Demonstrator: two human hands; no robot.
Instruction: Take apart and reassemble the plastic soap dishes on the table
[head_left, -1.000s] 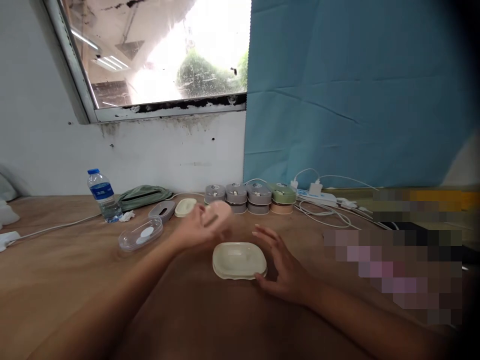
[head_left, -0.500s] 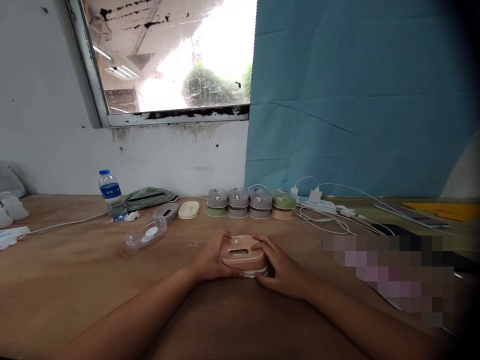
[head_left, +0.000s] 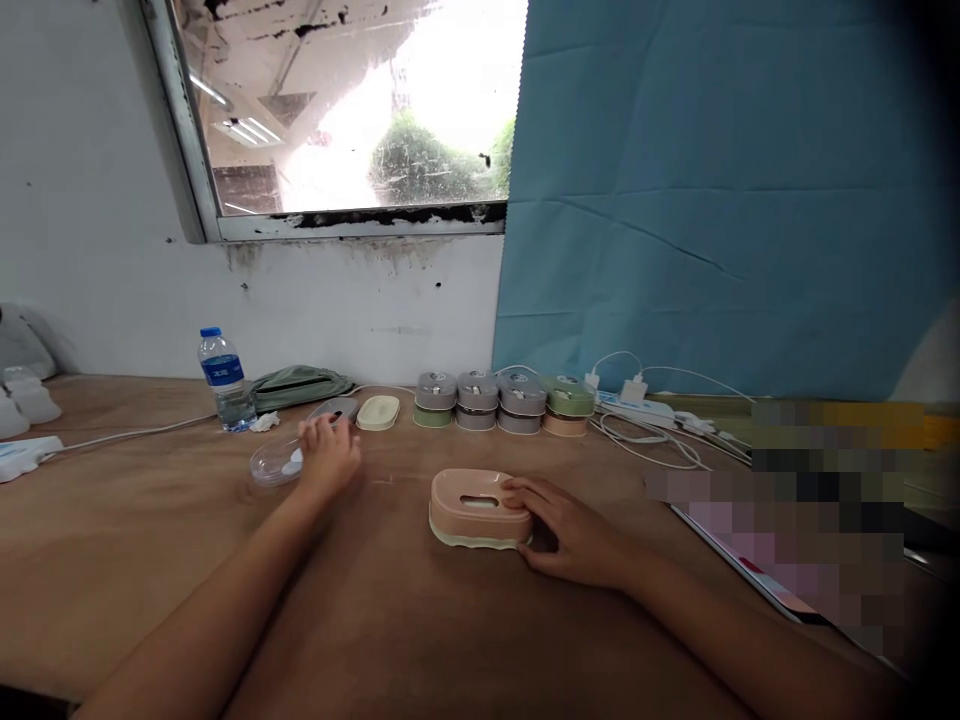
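Observation:
A pink oval plastic box (head_left: 450, 512), like a soap box with a slot in its top, rests on the table with a pale green rim beneath. My right hand (head_left: 566, 525) grips its right end, fingers on top and thumb low at the front. Away to the left, my left hand (head_left: 330, 458) has its fingers apart and slightly bent, holding nothing visible. It partly covers a clear oval lid (head_left: 268, 465) with a white disc. Just behind its fingers lies a grey slotted oval piece (head_left: 341, 407); a cream oval piece (head_left: 378, 412) is beside that.
Several stacked grey and green oval boxes (head_left: 477, 398) line the wall. A water bottle (head_left: 225, 385), crumpled tissue (head_left: 265, 422) and green pouch (head_left: 300, 388) stand at back left. A power strip (head_left: 637, 408) with loose white cables (head_left: 645, 445) lies at back right.
My left hand has let go of the pink box and moved left to the clear lid. The box now sits flatter on its pale green rim, my right hand still on it.

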